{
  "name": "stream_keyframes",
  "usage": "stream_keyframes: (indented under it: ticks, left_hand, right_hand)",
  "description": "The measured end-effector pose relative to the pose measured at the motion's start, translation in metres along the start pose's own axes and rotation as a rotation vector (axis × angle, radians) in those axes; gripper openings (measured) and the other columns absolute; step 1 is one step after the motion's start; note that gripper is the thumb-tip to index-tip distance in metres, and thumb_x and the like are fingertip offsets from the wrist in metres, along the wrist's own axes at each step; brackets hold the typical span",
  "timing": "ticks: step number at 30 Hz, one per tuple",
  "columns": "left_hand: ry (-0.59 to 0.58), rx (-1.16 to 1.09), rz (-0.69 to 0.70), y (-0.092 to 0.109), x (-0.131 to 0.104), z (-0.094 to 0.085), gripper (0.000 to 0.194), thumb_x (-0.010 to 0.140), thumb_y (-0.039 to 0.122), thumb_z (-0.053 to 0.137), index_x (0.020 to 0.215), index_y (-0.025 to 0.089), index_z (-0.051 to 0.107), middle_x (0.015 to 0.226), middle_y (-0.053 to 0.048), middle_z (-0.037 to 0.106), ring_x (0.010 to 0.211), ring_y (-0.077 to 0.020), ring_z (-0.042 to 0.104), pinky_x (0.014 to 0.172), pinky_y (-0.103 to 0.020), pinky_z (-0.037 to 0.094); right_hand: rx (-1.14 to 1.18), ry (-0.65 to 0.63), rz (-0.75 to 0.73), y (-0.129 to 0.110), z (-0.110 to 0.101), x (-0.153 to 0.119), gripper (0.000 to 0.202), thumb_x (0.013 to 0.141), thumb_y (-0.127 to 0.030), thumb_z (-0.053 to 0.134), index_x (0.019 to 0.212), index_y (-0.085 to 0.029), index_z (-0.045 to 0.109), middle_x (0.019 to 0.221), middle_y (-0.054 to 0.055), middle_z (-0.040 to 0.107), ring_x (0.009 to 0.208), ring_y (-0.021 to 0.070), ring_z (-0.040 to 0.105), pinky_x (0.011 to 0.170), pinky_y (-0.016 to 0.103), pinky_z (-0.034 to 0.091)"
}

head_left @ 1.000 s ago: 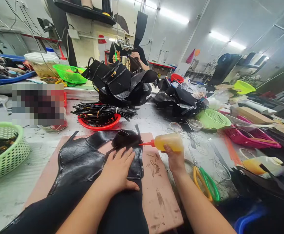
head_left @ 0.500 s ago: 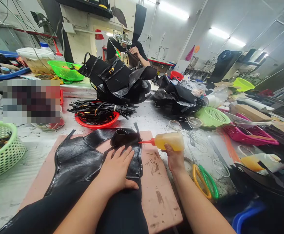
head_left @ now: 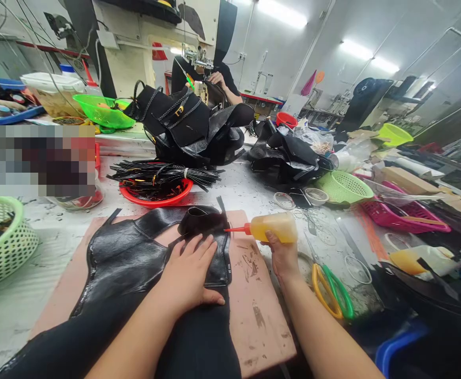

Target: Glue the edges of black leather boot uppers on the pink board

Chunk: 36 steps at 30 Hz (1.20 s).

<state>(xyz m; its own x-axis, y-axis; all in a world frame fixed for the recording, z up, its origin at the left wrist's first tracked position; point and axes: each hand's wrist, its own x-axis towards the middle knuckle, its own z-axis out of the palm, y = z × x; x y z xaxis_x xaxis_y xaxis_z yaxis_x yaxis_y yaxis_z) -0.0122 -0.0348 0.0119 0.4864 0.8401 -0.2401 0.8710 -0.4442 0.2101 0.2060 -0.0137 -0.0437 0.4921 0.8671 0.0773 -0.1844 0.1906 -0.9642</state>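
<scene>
A leather-goods sewing workshop: a person (head_left: 228, 78) works at an industrial sewing machine (head_left: 199, 55) near twelve o'clock; stitched black leather pieces (head_left: 193, 122) lie heaped at eleven.

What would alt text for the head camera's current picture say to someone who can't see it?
A person's left hand lies spread on a shiny black piece while the right hand holds a yellow-filled bottle, its red nozzle at the piece's right edge. Beyond the pink board underneath sits a red bowl heaped with black strips.
</scene>
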Motion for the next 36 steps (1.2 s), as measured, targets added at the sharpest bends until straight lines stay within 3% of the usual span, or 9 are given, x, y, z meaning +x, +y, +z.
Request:
stream_keyframes:
  ticks: [10, 23, 31, 36]
  left_hand:
    - [0.043, -0.009, 0.019, -0.002, 0.001, 0.006, 0.098, 0.054, 0.056, 0.071, 0.136, 0.021, 0.032, 0.146, -0.007, 0.025, 0.134, -0.0323, 0.019, 0.106, -0.054, 0.017]
    - [0.069, -0.026, 0.04, -0.003, 0.001, 0.01, 0.096, 0.057, 0.059, 0.069, 0.136, 0.021, 0.031, 0.145, -0.009, 0.027, 0.133, -0.0331, 0.019, 0.105, -0.054, 0.016]
    - [0.071, -0.008, 0.043, -0.003, 0.001, 0.011, 0.099, 0.055, 0.059, 0.069, 0.137, 0.019, 0.03, 0.145, -0.008, 0.026, 0.133, -0.0327, 0.019, 0.105, -0.054, 0.015]
    - [0.061, 0.0, 0.039, -0.002, 0.001, 0.009, 0.097, 0.056, 0.059, 0.069, 0.136, 0.019, 0.032, 0.146, -0.008, 0.025, 0.133, -0.0315, 0.019, 0.106, -0.053, 0.015]
  right_hand:
    - [-0.068, -0.039, 0.021, -0.008, 0.003, -0.005, 0.04, 0.054, -0.04, 0.076, 0.083, -0.015, 0.064, 0.077, 0.005, 0.065, 0.069, 0.0181, 0.059, 0.047, 0.025, 0.047]
    - [-0.067, -0.097, 0.029, -0.017, 0.003, -0.014, 0.037, 0.052, -0.038, 0.077, 0.077, -0.016, 0.061, 0.068, 0.001, 0.061, 0.06, 0.0149, 0.057, 0.041, 0.022, 0.044]
    - [-0.076, -0.119, -0.055, -0.018, 0.002, -0.016, 0.043, 0.055, -0.034, 0.076, 0.091, -0.018, 0.059, 0.073, -0.001, 0.061, 0.062, 0.0141, 0.057, 0.044, 0.022, 0.045]
    - [-0.11, -0.06, -0.091, -0.015, 0.001, -0.013, 0.046, 0.058, -0.035, 0.075, 0.098, -0.018, 0.058, 0.079, 0.002, 0.063, 0.068, 0.0161, 0.058, 0.05, 0.026, 0.049]
